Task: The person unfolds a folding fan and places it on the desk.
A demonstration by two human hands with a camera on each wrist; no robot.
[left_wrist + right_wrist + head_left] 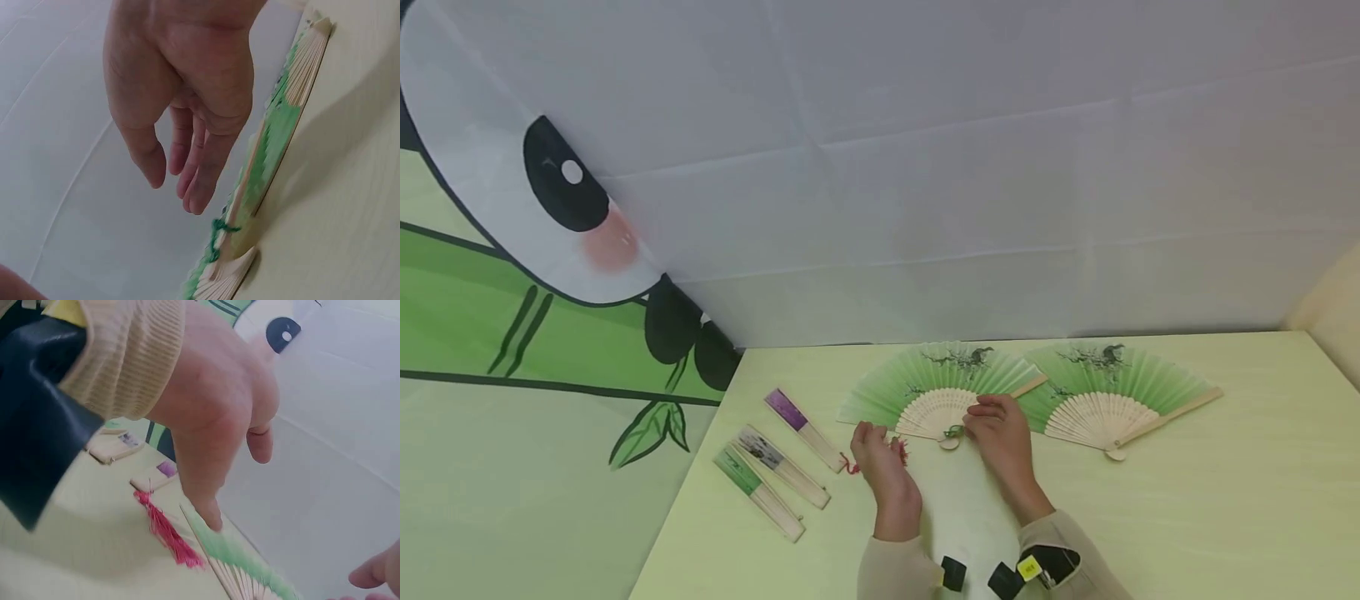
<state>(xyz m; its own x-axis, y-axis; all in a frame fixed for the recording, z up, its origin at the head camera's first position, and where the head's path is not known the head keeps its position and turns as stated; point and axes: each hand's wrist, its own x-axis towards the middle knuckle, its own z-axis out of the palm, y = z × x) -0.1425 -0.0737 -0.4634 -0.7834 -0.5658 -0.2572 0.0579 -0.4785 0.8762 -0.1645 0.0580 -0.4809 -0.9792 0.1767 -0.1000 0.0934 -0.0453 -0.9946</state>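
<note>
Two spread green folding fans, a left one [887, 379] and a right one [1105, 412], lie side by side on the table, overlapping slightly. Both have pale ribs and a dark branch print. My right hand [1003, 437] hovers by the left fan's pivot, where a green cord [953, 432] is knotted. In the left wrist view the right hand [181, 81] hangs with relaxed fingers and nothing between them. Left of that fan's pivot is my left hand [886, 475], loosely bent and holding nothing. A pink tassel [165, 534] lies below it in the right wrist view.
Three folded fans lie at the table's left: a purple one [787, 408], a grey-printed one [760, 446] and a green one [737, 469]. A pale cloth backdrop [962, 208] with a cartoon print rises behind the table [1247, 517].
</note>
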